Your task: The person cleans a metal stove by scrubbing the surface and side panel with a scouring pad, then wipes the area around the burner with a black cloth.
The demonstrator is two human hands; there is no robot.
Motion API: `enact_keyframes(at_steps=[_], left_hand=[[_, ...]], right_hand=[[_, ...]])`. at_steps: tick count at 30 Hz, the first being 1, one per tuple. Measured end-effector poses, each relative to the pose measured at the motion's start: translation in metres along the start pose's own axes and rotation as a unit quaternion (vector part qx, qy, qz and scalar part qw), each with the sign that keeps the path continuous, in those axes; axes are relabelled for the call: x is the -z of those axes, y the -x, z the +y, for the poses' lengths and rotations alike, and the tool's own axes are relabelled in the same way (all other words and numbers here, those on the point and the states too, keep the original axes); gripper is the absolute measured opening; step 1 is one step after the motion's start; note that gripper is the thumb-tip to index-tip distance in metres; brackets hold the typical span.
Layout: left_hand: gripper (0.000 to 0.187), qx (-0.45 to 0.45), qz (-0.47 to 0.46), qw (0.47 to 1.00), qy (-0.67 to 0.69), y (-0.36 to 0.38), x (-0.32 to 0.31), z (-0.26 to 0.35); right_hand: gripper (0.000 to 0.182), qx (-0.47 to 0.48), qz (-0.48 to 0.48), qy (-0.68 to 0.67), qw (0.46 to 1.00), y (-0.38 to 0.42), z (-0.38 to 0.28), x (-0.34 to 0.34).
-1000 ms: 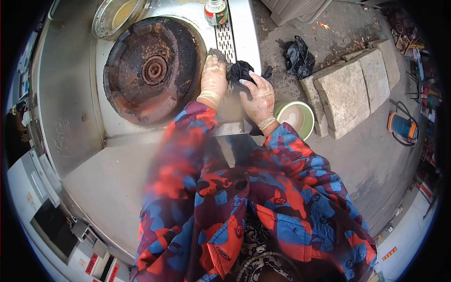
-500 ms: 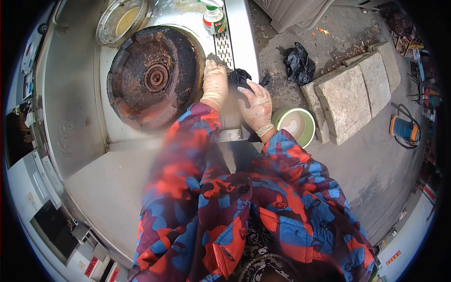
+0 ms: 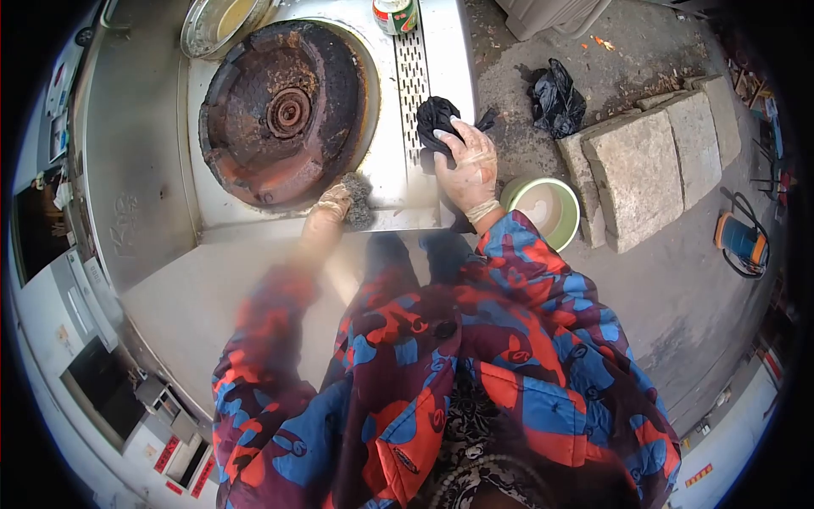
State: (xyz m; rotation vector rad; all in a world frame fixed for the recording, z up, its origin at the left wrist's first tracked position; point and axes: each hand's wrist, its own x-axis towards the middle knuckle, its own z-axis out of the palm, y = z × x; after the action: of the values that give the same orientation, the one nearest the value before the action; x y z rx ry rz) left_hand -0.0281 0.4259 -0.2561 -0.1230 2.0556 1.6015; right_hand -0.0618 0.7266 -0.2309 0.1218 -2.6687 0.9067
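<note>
My gloved left hand [image 3: 326, 214] is closed on a grey steel wool scrubber [image 3: 359, 204], pressed to the metal stove top [image 3: 387, 182] by its front edge. Just beyond lies a rusty, blackened round burner [image 3: 287, 114] with a ring at its centre. My gloved right hand [image 3: 471, 172] lies at the stove's right edge with its fingers apart, touching a crumpled black plastic bag [image 3: 437, 121]. Its fingers look draped against the bag, not wrapped round it. Between the hands runs a slotted drain strip [image 3: 413, 81].
A metal bowl [image 3: 197, 27] with murky liquid and a bottle [image 3: 395, 15] stand at the back of the stove. On the ground to the right are a green bucket [image 3: 570, 212], stone slabs [image 3: 636, 174], another black bag [image 3: 555, 100] and a blue-orange device [image 3: 739, 239].
My left hand has moved with the scrubber from the right of the burner towards the stove's front edge, nearer me. The right hand stays by the black bag. The view has shifted slightly.
</note>
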Motion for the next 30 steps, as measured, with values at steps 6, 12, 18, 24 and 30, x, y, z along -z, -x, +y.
enact_keyframes(at_steps=[6, 12, 18, 24, 30], left_hand=[[0.031, -0.212, 0.064, 0.852, -0.475, -0.027, -0.048, 0.018], [0.03, -0.252, 0.106, 0.845, -0.46, -0.072, -0.062, 0.034], [0.038, -0.205, 0.08, 0.87, -0.44, 0.018, -0.003, 0.007], [0.044, -0.145, 0.057, 0.822, -0.548, -0.033, -0.067, 0.038], [0.038, -0.223, 0.049, 0.821, -0.523, -0.042, -0.052, 0.039]], right_hand=[[0.034, -0.007, -0.006, 0.003, 1.0, -0.002, -0.002, 0.002], [0.035, 0.002, -0.016, 0.016, 1.0, -0.001, -0.003, 0.002], [0.036, -0.005, -0.023, 0.023, 0.999, -0.002, -0.002, 0.002], [0.036, -0.003, -0.026, 0.024, 0.999, -0.001, -0.001, 0.001], [0.037, 0.01, -0.022, 0.034, 0.999, -0.001, -0.001, 0.001]])
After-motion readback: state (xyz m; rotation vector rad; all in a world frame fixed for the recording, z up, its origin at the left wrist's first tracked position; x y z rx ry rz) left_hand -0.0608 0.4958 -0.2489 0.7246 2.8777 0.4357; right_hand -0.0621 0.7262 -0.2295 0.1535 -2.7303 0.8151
